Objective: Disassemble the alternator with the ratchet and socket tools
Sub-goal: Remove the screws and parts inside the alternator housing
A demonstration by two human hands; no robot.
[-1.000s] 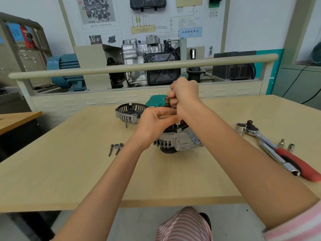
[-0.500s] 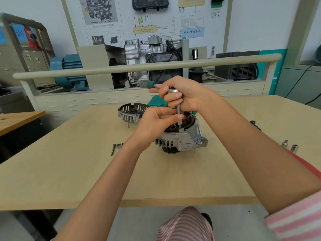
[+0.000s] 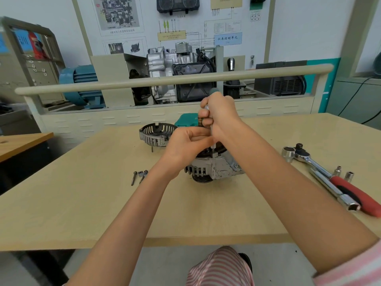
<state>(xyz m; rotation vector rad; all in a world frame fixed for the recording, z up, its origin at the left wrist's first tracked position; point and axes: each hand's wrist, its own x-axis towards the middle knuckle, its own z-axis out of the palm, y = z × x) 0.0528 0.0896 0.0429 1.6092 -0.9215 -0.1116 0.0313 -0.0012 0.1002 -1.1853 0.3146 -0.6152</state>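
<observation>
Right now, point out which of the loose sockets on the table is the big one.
The large socket, next to the ratchet's head. It is far wider than the two small sockets standing upright farther right, beside the red handle.

A pale wooden table [image 3: 82,213] fills the near scene. Beyond its far edge runs a beige rail [image 3: 165,80]. Behind that stand a teal motor [image 3: 80,83] at left, a grey engine unit [image 3: 175,65] and wall diagrams [image 3: 117,15].
</observation>
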